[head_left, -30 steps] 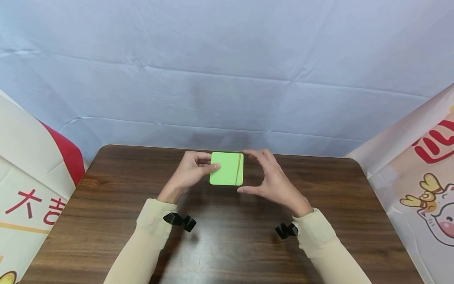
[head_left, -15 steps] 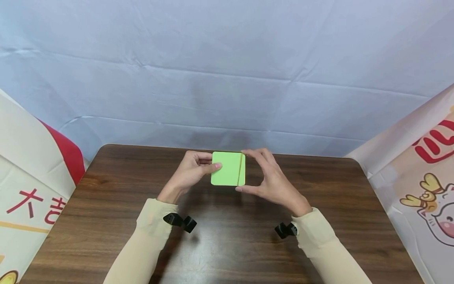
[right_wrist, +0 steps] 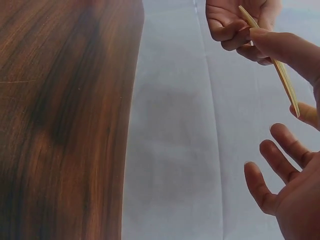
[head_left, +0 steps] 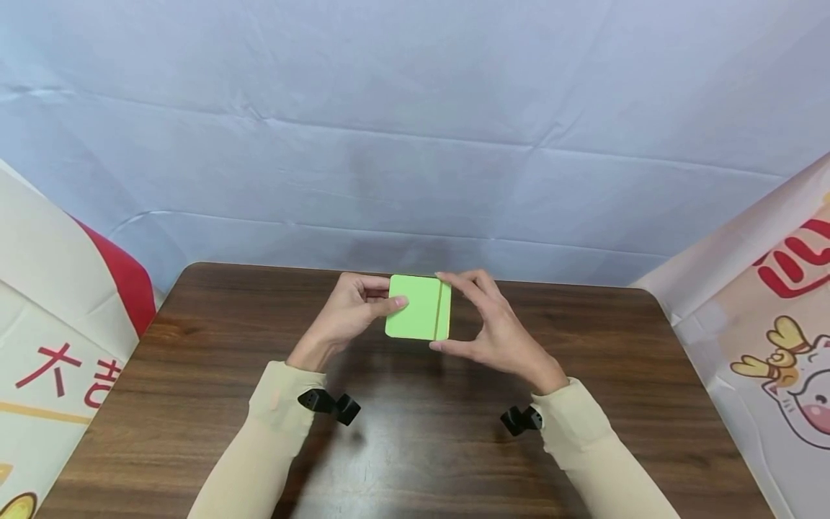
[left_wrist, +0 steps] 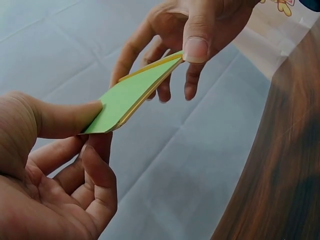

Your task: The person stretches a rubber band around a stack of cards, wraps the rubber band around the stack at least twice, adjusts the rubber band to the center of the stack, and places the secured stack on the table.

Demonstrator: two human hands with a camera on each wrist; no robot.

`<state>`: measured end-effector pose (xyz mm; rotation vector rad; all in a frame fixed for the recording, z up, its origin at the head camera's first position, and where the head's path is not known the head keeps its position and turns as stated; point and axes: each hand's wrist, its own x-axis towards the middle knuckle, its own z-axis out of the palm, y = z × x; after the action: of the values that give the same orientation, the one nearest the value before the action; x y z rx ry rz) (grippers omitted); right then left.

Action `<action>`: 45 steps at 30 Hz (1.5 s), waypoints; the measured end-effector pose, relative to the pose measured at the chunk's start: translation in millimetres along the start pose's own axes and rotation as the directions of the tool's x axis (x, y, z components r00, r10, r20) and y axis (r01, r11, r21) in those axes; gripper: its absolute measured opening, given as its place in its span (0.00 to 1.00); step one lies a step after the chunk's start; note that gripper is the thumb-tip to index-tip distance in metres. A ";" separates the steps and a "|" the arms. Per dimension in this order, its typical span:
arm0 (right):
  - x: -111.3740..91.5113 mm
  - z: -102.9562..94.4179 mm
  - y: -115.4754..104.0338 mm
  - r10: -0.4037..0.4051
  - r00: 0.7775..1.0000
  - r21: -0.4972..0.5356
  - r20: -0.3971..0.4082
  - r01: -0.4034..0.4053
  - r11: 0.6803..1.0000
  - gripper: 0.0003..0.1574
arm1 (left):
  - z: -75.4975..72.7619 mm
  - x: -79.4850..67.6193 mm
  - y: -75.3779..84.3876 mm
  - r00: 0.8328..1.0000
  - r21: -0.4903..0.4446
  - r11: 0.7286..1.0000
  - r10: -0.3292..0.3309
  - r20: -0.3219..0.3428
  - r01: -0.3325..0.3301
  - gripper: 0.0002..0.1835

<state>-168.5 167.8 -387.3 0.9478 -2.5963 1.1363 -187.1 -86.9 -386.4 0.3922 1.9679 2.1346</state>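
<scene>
A light-green square pad (head_left: pixel 415 313) with rounded corners is held up over the far part of the table, a thin yellow band (head_left: pixel 439 310) across its right side. My left hand (head_left: pixel 346 310) pinches its left edge, thumb on the green face and fingers behind. With thumb and index finger spread, my right hand (head_left: pixel 499 331) spans the pad at the band end, fingertips at its opposite edges. The left wrist view shows the right thumb (left_wrist: pixel 195 47) at one corner. Thin stacked layers show along the pad's edge (right_wrist: pixel 282 80) in the right wrist view.
The dark wood table (head_left: pixel 402 461) lies beneath both hands, its far edge just beyond them. A pale cloth (head_left: pixel 415 144) hangs behind it. Printed sheets stand at the left (head_left: pixel 52 346) and right (head_left: pixel 778 324). Both wrists carry small black cameras.
The pad has shifted slightly to the right, deeper between my right thumb and index finger. My right fingertips have come in a little to the left, onto its edges.
</scene>
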 end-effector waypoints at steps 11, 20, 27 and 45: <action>1.2 -4.2 -1.8 -0.012 1.000 0.028 0.015 0.012 1.000 0.61 | 2.0 -1.9 4.8 1.000 0.002 1.000 -0.002 -0.006 0.002 0.14; 1.4 -4.3 -3.7 0.001 1.000 -0.034 -0.008 -0.001 0.999 0.63 | 5.8 -2.3 6.9 0.997 0.031 0.999 -0.033 -0.075 0.036 0.14; 2.5 -3.8 -1.9 -0.034 0.999 -0.057 -0.041 0.032 0.998 0.62 | 6.7 -3.3 9.0 0.994 0.019 0.998 -0.054 -0.091 0.056 0.14; 1.3 -11.4 -0.1 -0.052 0.996 -0.073 -0.074 0.046 0.996 0.60 | 3.1 -5.0 8.7 0.985 0.071 0.984 -0.156 -0.067 0.161 0.12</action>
<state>-170.7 175.1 -378.8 0.9297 -2.5210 1.0400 -181.1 -86.4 -377.8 0.1776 2.0439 2.0009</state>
